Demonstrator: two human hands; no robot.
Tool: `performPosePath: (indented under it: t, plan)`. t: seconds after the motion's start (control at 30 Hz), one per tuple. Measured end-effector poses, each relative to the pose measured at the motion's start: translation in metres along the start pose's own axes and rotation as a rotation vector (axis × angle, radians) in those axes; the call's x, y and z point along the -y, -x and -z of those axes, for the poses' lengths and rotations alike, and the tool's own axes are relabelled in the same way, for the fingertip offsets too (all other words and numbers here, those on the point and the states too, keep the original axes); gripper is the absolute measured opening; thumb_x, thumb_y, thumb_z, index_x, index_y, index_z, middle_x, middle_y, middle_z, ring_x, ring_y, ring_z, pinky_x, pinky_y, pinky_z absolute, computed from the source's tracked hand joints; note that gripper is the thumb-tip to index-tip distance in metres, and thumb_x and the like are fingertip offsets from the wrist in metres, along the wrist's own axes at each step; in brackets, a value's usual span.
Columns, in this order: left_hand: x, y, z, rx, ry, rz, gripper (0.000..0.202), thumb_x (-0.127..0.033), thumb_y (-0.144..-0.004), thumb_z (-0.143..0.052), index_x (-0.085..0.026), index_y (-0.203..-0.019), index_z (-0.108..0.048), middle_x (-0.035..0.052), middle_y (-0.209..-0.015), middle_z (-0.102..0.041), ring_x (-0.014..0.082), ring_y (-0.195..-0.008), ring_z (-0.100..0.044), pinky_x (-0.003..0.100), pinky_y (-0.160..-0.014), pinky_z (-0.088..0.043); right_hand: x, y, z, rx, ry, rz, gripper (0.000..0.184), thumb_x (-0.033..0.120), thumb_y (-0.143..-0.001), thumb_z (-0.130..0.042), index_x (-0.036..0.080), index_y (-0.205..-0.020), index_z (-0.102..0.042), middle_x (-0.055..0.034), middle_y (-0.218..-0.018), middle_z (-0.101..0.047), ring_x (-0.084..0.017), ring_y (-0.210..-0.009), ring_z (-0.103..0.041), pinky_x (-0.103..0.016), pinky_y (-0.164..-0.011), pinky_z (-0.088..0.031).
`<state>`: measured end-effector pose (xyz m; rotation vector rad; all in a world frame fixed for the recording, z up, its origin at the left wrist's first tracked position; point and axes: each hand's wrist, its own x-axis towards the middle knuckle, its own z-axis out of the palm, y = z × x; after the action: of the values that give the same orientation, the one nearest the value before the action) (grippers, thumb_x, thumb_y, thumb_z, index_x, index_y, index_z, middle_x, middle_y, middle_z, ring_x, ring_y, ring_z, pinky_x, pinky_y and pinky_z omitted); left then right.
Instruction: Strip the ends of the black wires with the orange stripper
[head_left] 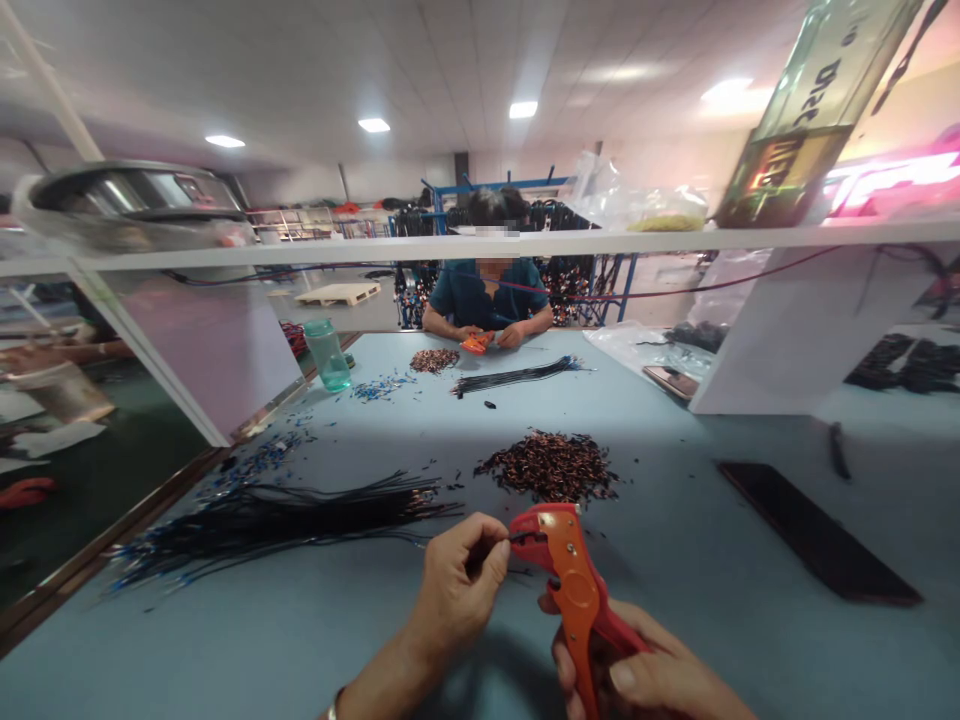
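Note:
My right hand (645,672) is wrapped round the handles of an orange and red wire stripper (571,580), its jaws pointing up and left. My left hand (457,585) pinches a thin black wire (504,541) whose end sits at the stripper's jaws. To the left on the blue table lies a bundle of long black wires (277,512) with blue ends. Just beyond the stripper is a pile of small copper and black stripped bits (551,466).
A person in a dark teal top (486,292) sits across the table with an orange tool, a second wire bundle (517,376) and a second pile of bits (435,360). A green bottle (328,354) stands at left. Two phones (814,540) (671,380) lie at right. A white shelf (525,243) spans overhead.

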<state>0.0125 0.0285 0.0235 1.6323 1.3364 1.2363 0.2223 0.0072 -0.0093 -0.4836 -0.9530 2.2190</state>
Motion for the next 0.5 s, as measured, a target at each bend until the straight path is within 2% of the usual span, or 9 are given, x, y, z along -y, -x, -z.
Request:
performPosePath:
  t: [0.17, 0.5]
  plan:
    - [-0.0046, 0.0006, -0.0004, 0.002, 0.058, 0.012, 0.011, -0.023, -0.076, -0.062, -0.016, -0.067, -0.062, -0.0020, -0.055, -0.048, 0.0112, -0.051, -0.038, 0.022, -0.050, -0.030, 0.0018, 0.0011, -0.0010, -0.014, 0.029, -0.015, 0.053, 0.031, -0.069, -0.074, 0.015, -0.118, -0.059, -0.0060, -0.089, -0.068, -0.019, -0.075, -0.067, -0.029, -0.068, -0.046]
    - [-0.0068, 0.0050, 0.0006, 0.040, 0.022, -0.063, 0.016, -0.023, -0.083, -0.054, -0.016, -0.070, -0.061, -0.0012, -0.058, -0.047, 0.0110, -0.051, -0.040, 0.021, -0.049, -0.031, -0.0002, 0.0027, -0.0006, -0.021, 0.156, -0.026, 0.054, 0.044, -0.068, -0.077, 0.015, -0.110, -0.059, -0.0008, -0.076, -0.061, -0.010, -0.062, -0.056, -0.021, -0.058, -0.037]
